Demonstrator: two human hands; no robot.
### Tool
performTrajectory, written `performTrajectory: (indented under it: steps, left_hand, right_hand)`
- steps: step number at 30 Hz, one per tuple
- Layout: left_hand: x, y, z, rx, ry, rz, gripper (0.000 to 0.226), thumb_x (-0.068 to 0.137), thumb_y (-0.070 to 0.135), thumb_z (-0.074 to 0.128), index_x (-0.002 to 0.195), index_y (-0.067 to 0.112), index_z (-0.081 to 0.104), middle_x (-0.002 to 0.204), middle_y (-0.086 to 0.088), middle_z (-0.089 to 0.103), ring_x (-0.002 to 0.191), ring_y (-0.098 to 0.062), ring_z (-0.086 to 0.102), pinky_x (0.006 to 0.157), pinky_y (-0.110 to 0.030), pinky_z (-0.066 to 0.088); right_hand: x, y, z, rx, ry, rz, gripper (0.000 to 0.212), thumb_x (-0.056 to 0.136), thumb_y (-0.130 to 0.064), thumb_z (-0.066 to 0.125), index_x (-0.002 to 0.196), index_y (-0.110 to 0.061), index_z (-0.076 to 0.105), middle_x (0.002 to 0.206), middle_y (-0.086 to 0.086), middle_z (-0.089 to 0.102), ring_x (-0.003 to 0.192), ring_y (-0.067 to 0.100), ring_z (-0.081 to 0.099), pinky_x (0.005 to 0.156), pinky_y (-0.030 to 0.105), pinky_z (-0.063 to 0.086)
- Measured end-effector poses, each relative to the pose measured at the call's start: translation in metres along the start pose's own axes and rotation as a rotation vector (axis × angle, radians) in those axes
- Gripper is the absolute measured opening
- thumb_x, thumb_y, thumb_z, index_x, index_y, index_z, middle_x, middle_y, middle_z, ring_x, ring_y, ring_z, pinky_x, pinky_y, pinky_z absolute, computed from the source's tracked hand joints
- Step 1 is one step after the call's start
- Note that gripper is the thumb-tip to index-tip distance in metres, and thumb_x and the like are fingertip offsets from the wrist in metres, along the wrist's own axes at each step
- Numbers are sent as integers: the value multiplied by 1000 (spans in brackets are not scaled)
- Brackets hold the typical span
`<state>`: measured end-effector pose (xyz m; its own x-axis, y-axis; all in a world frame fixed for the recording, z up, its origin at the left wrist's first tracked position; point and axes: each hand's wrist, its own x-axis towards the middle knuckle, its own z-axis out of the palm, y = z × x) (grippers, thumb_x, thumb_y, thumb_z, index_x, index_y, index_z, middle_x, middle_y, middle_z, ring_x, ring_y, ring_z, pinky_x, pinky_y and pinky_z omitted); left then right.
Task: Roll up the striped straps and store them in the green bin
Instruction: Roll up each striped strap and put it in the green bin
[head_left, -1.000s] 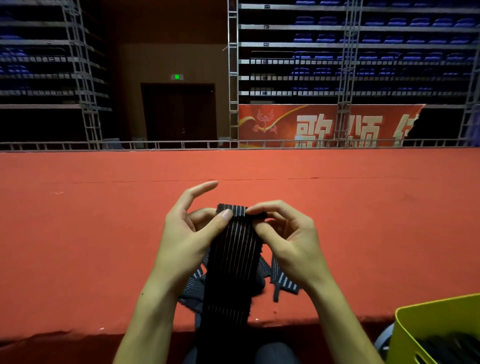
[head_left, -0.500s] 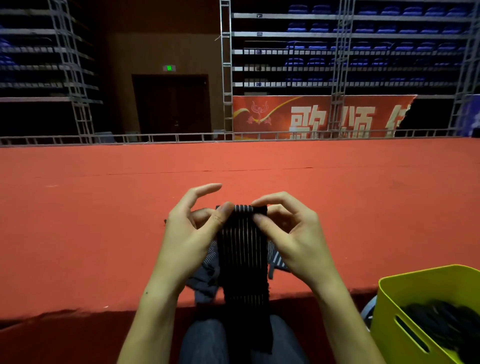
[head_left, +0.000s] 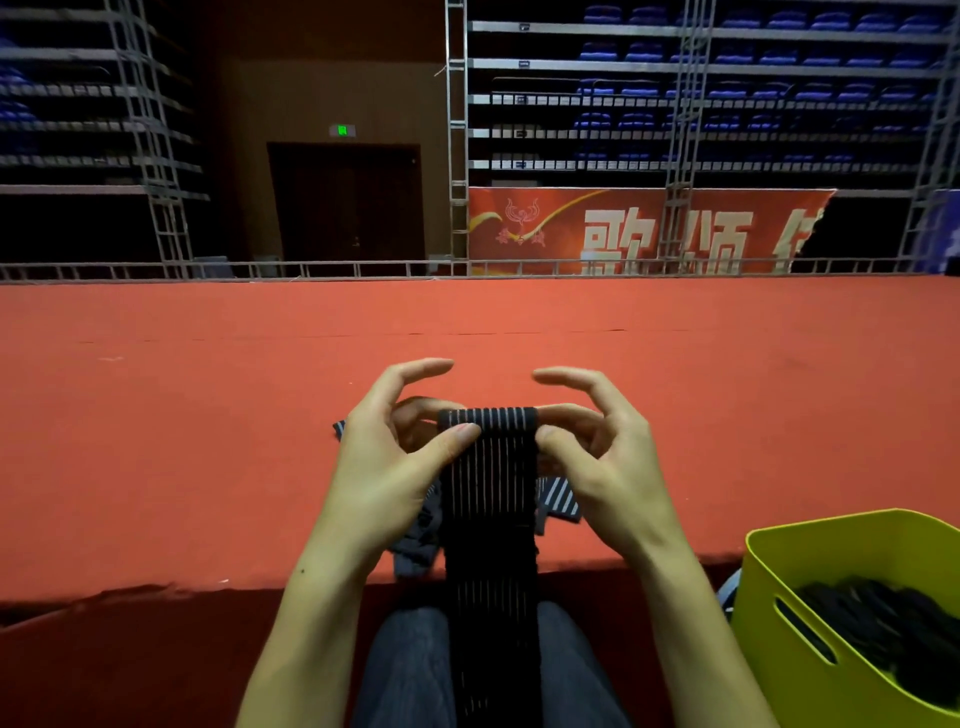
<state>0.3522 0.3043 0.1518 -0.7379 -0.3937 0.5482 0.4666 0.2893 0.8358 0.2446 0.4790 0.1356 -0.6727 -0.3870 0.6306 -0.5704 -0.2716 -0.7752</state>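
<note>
Striped strap (head_left: 491, 467): black elastic band, ribbed weave with thin pale lengthwise stripes, flat and wide. Upper end turned over into a short, tight roll; remainder hanging straight down from the roll, over the edge of the red carpeted stage (head_left: 208, 415) and onto the lap below.

Left hand (head_left: 387, 462): at the left end of the roll. Grip narrow, holding the strap: thumb pressed on the near face of the roll, curled fingers behind it, index finger raised and arched above, clear of the fabric.

Right hand (head_left: 602, 457): at the right end of the roll. Grip narrow, holding the strap: thumb tip against the near face, middle finger laid along the roll's right end, index finger lifted and curved above it.

Loose straps (head_left: 558, 501): same striped elastic, crumpled in a small heap on the stage just behind and below the held strap, showing on both sides of it.

Green bin (head_left: 810, 582): yellow-green plastic, smooth, rounded corners, slotted handle cut in the near wall; low and to the right of the strap, well apart. Inside, dark rolled fabric (head_left: 893, 623), detail too dim to read.

Trousers (head_left: 410, 670): dark grey denim-like cloth, directly beneath the hanging strap.

Banner (head_left: 639, 228): red, large pale characters, far beyond the strap, behind metal truss.
</note>
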Motion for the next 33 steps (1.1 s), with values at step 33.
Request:
performTrajectory:
  steps: [33]
  left_hand:
    - [-26, 5, 6, -60, 35, 23, 45, 95, 1, 77, 134, 22, 65, 95, -8, 82, 93, -16, 80, 81, -21, 59]
  right_hand:
    - [-32, 2, 0, 9, -5, 45, 35, 93, -36, 79, 127, -36, 69, 108, 7, 77, 101, 28, 77, 81, 56, 64]
